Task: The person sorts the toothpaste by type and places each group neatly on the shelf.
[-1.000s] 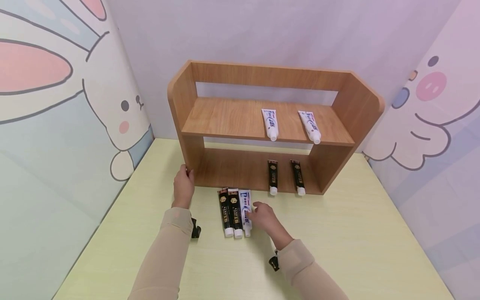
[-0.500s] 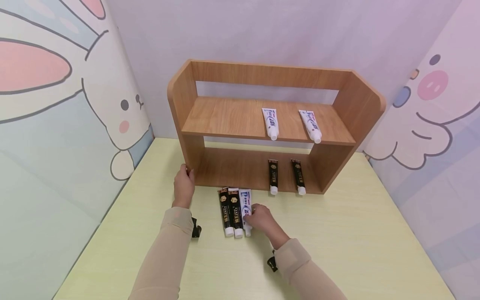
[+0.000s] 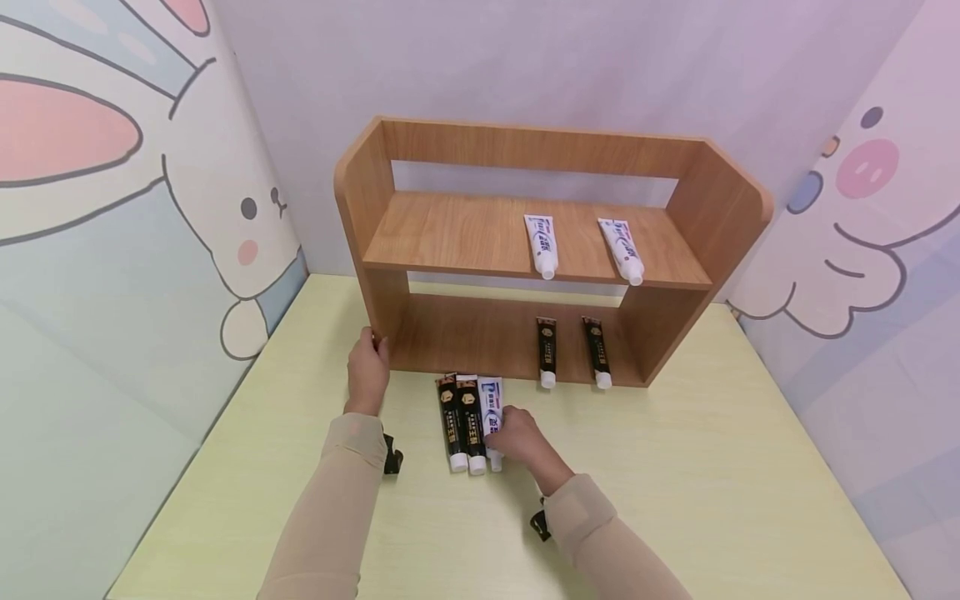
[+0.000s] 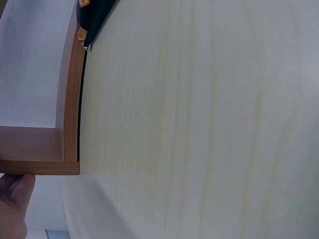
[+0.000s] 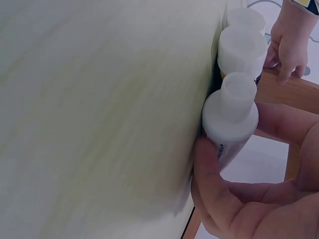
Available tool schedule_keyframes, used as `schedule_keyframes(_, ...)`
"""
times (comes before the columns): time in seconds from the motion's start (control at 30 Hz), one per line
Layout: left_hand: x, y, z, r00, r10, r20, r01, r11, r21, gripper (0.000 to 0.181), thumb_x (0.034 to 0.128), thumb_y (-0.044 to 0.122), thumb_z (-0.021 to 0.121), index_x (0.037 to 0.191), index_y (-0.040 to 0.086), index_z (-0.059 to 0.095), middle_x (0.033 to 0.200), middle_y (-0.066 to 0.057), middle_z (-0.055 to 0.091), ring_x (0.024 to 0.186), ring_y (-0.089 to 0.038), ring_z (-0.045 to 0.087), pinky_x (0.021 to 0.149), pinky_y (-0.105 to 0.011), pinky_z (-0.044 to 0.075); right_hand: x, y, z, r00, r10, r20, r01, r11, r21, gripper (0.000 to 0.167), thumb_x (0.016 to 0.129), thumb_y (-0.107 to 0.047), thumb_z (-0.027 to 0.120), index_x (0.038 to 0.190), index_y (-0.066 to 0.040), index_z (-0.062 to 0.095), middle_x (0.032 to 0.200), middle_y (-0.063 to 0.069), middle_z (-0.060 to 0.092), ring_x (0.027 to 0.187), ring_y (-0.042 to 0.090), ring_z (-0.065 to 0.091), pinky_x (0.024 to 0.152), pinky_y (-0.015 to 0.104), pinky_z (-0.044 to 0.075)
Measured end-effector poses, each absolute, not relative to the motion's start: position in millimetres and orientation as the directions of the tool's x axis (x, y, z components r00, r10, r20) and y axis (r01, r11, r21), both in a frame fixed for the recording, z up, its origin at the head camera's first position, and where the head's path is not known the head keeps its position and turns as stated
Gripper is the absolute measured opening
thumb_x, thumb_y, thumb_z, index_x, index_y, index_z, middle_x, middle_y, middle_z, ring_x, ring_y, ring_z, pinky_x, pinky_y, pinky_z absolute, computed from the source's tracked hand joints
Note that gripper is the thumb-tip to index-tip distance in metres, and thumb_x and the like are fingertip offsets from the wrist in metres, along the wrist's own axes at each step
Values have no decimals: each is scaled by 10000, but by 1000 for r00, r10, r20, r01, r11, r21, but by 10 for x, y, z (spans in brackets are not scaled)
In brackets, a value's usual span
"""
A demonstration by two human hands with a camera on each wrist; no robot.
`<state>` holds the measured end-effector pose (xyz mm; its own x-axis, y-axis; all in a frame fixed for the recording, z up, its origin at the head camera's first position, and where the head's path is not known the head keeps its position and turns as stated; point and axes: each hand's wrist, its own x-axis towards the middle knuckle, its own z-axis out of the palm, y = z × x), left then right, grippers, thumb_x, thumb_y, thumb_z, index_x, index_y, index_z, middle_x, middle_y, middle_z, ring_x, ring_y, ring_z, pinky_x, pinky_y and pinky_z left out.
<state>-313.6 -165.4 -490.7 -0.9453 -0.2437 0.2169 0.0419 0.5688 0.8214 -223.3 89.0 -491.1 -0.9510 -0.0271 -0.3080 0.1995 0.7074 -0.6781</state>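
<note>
On the table in front of the shelf lie two black tubes (image 3: pixel 452 425) (image 3: pixel 472 423) and a white tube (image 3: pixel 491 404), side by side with white caps toward the person. The right hand (image 3: pixel 522 437) pinches the white tube near its cap; in the right wrist view fingers (image 5: pixel 212 184) and thumb lie on either side of that tube (image 5: pixel 230 119). At the shelf's lower left corner the left hand (image 3: pixel 367 375) touches the outer side panel, with its fingertips (image 4: pixel 22 186) against the wood in the left wrist view; part of that hand is out of view there.
The wooden shelf (image 3: pixel 450 268) has two levels. Two white tubes (image 3: pixel 542 246) (image 3: pixel 621 250) lie on the upper board, and two black tubes (image 3: pixel 547 350) (image 3: pixel 597 350) on the lower one, toward the right. Cartoon-printed walls (image 3: pixel 97 333) flank the table (image 3: pixel 712 467).
The right hand has shifted slightly left and its fingers have closed on the white tube beside the black ones. The left hand stays at the shelf corner.
</note>
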Motion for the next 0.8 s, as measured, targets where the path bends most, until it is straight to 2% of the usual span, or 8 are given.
schedule_keyframes(0.23,-3139,-1661,-4917,-941,-248,230,51,569,821,249,1030,119,502,1234,-23,480,1149,-234,582,994,-366,597,819,-504,515,-2232,883,-4907,-948,-16,-319,217,702,-678,473,774,-107,766,1142,97,550,883,127,551,799,256,540,675,382,504)
schedule_keyframes(0.53,-3144,-1666,-4923,-939,-242,246,65,576,815,243,1027,112,506,1225,-28,485,1129,-237,586,975,-367,599,805,-505,517,-2217,901,-4882,-946,-10,-324,235,669,-706,399,756,-86,747,1081,67,574,821,103,575,728,235,555,591,334,490)
schedule_keyframes(0.8,-3144,-1664,-4932,-938,-243,245,65,574,816,251,1029,121,504,1234,-22,481,1143,-232,585,980,-364,600,813,-507,517,-2242,944,-4832,-936,-3,-353,267,649,-713,598,760,-96,748,1282,98,531,921,131,608,773,237,559,629,328,500)
